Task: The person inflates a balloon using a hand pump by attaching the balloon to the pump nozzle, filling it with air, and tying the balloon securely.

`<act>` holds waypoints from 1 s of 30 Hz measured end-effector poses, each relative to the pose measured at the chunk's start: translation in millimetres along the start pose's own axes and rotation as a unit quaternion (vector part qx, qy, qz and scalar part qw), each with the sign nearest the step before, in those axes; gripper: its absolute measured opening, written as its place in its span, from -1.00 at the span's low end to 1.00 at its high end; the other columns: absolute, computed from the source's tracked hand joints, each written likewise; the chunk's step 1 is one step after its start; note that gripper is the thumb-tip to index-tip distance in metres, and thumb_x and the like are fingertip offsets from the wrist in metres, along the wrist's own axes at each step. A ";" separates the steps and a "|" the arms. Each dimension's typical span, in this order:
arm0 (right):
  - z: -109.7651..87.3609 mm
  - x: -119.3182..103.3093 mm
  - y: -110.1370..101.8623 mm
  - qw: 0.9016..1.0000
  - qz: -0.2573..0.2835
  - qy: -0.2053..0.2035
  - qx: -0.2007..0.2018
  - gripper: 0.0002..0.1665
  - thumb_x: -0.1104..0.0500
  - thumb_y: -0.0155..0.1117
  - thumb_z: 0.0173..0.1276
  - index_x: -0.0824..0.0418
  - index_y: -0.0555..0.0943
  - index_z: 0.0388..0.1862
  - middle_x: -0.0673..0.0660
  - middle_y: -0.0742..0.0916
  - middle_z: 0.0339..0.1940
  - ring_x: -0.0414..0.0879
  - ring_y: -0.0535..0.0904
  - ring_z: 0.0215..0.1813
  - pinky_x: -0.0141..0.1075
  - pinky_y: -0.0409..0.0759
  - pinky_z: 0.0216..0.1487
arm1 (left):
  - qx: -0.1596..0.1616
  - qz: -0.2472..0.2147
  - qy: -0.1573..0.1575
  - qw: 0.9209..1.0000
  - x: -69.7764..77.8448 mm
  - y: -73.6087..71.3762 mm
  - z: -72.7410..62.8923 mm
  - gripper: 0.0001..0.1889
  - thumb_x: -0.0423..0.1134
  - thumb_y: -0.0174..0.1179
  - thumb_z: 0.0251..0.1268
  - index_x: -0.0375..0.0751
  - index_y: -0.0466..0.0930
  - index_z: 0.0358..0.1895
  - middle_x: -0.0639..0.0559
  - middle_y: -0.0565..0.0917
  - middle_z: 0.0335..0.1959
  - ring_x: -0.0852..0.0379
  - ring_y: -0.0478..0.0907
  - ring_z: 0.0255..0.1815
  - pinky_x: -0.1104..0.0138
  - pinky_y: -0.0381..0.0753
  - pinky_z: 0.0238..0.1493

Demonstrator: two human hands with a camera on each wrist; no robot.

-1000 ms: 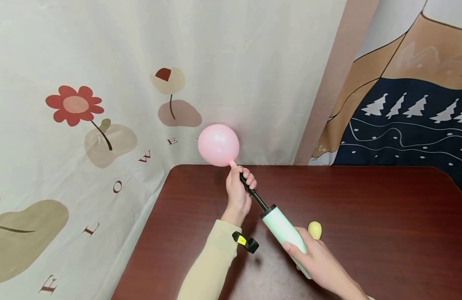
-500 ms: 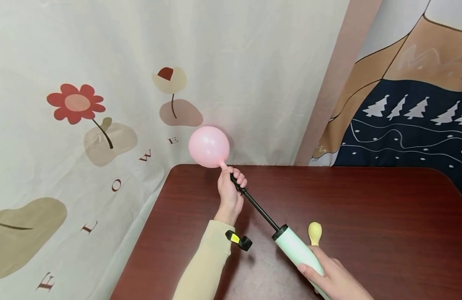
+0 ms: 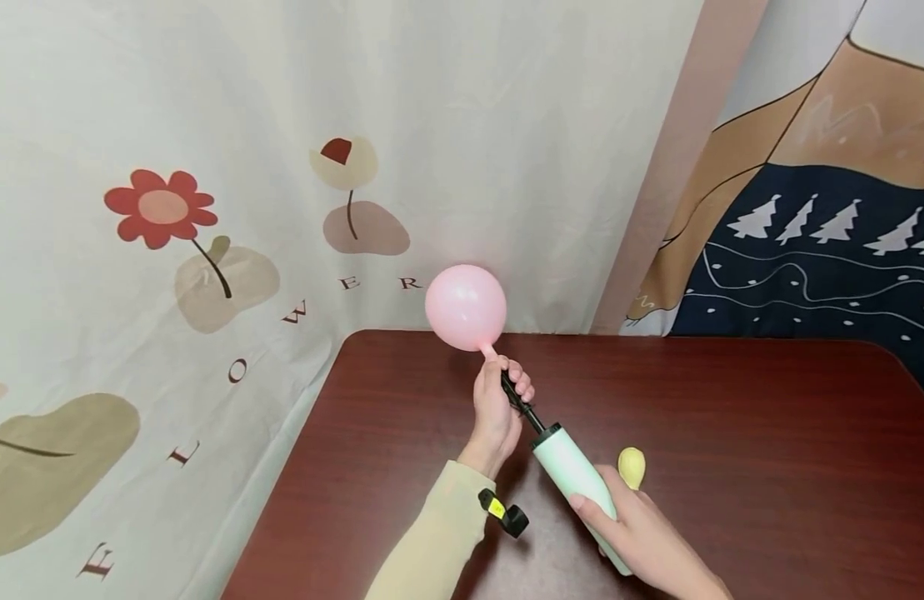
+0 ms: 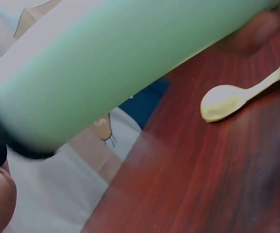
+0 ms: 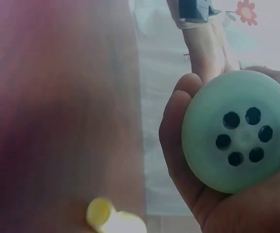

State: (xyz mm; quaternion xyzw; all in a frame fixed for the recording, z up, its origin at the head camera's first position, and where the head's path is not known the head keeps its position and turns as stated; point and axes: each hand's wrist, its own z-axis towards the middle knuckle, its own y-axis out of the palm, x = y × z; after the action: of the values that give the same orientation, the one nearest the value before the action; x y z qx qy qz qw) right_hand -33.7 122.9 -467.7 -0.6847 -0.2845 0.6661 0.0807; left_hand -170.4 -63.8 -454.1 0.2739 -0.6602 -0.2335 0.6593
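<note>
A round, inflated pink balloon point(image 3: 465, 307) sits at the tip of a hand balloon pump point(image 3: 576, 479) with a mint-green barrel. My left hand point(image 3: 497, 412) grips the pump's black nozzle end, fingers wrapped right at the balloon's neck. Around the lower part of the barrel curls my right hand point(image 3: 632, 521). Only a short length of black rod shows between the left hand and the barrel. In the right wrist view the barrel's round end point(image 5: 245, 138) with several dark holes faces the camera. The left wrist view has the green barrel point(image 4: 125, 63) passing close across it.
A limp yellow balloon point(image 4: 223, 103) lies on the dark red-brown table point(image 3: 769, 450), just beyond the right hand. Behind the table's far edge hangs a pale curtain point(image 3: 506, 150) with printed flowers and letters. A dark panel point(image 3: 821, 267) with white trees is at the right.
The barrel slid back, baring a long stretch of rod half a second ago, and is now pushed up toward the left hand again. Left hand and pink balloon shifted left, then right and slightly nearer.
</note>
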 end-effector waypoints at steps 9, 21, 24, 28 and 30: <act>19.7 -8.0 2.8 0.999 0.041 0.006 0.002 -0.40 -0.15 0.23 0.56 0.23 0.43 0.32 0.02 0.63 -0.45 -0.15 0.59 -0.58 -0.29 0.57 -0.54 | 0.000 0.030 -0.020 0.999 -5.9 2.2 -4.2 -0.75 -0.26 -0.18 0.66 -0.09 0.33 -0.34 0.09 0.38 -0.50 0.21 0.34 -0.54 0.41 0.37 -0.46; 18.2 -7.8 10.2 0.999 0.021 0.006 0.039 -0.44 -0.15 0.28 0.53 0.16 0.50 0.29 -0.04 0.63 -0.40 -0.28 0.55 -0.49 -0.34 0.55 -0.41 | 0.020 0.146 0.022 0.989 0.3 -4.6 3.2 -0.79 -0.24 -0.19 0.73 -0.15 0.38 -0.18 0.02 0.50 -0.28 0.13 0.56 -0.24 0.37 0.61 -0.18; 17.2 -8.0 10.6 0.999 -0.002 0.003 0.048 -0.46 -0.15 0.28 0.52 0.13 0.52 0.29 -0.08 0.65 -0.35 -0.31 0.54 -0.42 -0.34 0.53 -0.34 | 0.045 0.182 0.035 0.982 -0.9 -4.0 4.7 -0.78 -0.23 -0.20 0.74 -0.18 0.38 -0.17 0.03 0.48 -0.33 0.10 0.54 -0.30 0.35 0.60 -0.19; 14.6 -9.5 10.3 0.997 -0.050 -0.005 0.063 -0.44 -0.19 0.28 0.51 0.11 0.53 0.30 -0.09 0.67 -0.29 -0.30 0.53 -0.34 -0.30 0.53 -0.27 | 0.079 0.180 0.040 0.980 -0.5 -1.2 7.0 -0.75 -0.28 -0.23 0.70 -0.20 0.40 -0.22 0.03 0.47 -0.40 0.10 0.54 -0.42 0.37 0.61 -0.29; 12.3 -10.1 9.9 0.994 -0.077 -0.015 0.075 -0.44 -0.19 0.30 0.50 0.09 0.53 0.29 -0.09 0.69 -0.27 -0.29 0.55 -0.31 -0.26 0.54 -0.25 | 0.092 0.165 0.038 0.981 1.5 0.4 8.3 -0.75 -0.29 -0.22 0.67 -0.19 0.40 -0.25 0.04 0.47 -0.44 0.13 0.53 -0.48 0.37 0.61 -0.34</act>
State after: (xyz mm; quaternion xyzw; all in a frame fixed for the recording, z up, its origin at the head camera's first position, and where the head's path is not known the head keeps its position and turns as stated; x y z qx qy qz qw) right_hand -42.2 106.3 -465.0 -0.6426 -0.2867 0.6878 0.1783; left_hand -178.6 -65.0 -452.9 0.2295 -0.6893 -0.0496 0.6854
